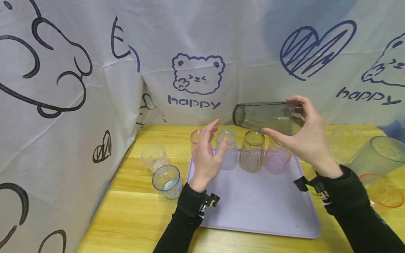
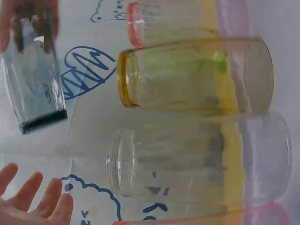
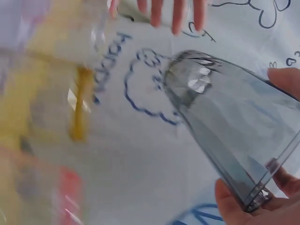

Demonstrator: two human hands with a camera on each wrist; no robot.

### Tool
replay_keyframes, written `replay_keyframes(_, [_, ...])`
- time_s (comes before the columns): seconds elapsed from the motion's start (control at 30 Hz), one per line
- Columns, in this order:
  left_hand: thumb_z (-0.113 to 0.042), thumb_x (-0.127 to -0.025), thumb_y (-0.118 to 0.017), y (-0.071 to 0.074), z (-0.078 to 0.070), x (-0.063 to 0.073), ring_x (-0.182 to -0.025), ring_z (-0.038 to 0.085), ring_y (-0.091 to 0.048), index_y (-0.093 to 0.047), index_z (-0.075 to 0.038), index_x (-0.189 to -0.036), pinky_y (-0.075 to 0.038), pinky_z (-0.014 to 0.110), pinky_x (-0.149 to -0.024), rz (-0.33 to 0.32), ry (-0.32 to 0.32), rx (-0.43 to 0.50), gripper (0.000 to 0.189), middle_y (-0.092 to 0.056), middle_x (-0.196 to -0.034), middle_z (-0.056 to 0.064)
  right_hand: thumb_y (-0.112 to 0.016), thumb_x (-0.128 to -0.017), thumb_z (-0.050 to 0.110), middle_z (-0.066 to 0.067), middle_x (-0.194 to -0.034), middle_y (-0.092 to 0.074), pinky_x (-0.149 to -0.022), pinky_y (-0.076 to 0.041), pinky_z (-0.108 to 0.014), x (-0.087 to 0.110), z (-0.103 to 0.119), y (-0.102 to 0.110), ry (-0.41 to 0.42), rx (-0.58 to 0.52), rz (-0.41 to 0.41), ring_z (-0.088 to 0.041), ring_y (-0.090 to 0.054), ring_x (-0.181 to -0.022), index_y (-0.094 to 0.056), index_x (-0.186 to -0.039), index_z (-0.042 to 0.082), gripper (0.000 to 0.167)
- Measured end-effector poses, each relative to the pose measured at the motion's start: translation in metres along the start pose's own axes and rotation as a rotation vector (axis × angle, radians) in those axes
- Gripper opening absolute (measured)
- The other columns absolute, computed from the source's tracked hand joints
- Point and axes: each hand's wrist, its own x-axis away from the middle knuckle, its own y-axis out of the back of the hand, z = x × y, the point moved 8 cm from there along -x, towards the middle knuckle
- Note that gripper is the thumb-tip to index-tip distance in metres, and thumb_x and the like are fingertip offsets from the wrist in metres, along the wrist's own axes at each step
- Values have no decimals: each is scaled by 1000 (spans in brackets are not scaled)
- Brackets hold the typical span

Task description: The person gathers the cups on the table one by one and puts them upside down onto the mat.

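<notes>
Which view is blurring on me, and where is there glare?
Right wrist: the yellow-rimmed glass is smeared by blur, while the grey glass is crisper, with a bright glint at its narrow end; left wrist: that yellow-rimmed glass reads much more clearly; head: outlines look mostly sharp, with a pale sheen on the table just in front of the tray.

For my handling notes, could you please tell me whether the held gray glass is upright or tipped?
Tipped: the right hand holds the gray glass nearly horizontal, its base pointing leftward.
</notes>
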Motion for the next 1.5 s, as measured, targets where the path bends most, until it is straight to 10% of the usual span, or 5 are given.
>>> replay_keyframes(0.37, [-30,-94,-52,14,10,5,-147,37,-37,-22,-5,-157,-27,54,-125,-116,118,345,74,-30,-161,18,-74,-72,-19,1,-126,-55,-95,-53,-15,36,-24,-60,-133,-513,-64,-14,-58,-113,-44,-133,0,70])
replay_keyframes(0.73, [-74,-75,-71,1,15,4,-146,47,-35,-12,-2,-158,-30,58,-122,-119,191,621,125,-27,-159,28,-54,-87,-12,4,-114,-69,-95,-53,-24,62,-45,-95,-287,-984,-134,-10,-65,-107,-57,-121,15,43])
replay_keyframes(1.07, [-65,-73,-80,-15,12,7,-127,7,-54,-15,-5,-157,-41,31,-115,2,164,786,121,-44,-152,19,-57,-100,19,10,-116,-73,-99,-53,-30,76,-48,-120,-446,-1185,58,-8,-69,-107,-59,-126,24,26])
replay_keyframes(1.5, [-55,-77,-82,-27,0,10,-120,7,-58,-44,-17,-141,-49,25,-104,104,123,715,83,-60,-129,-9,-56,-103,25,11,-123,-71,-102,-50,-27,80,-40,-132,-462,-1297,160,-5,-66,-113,-57,-130,27,27])
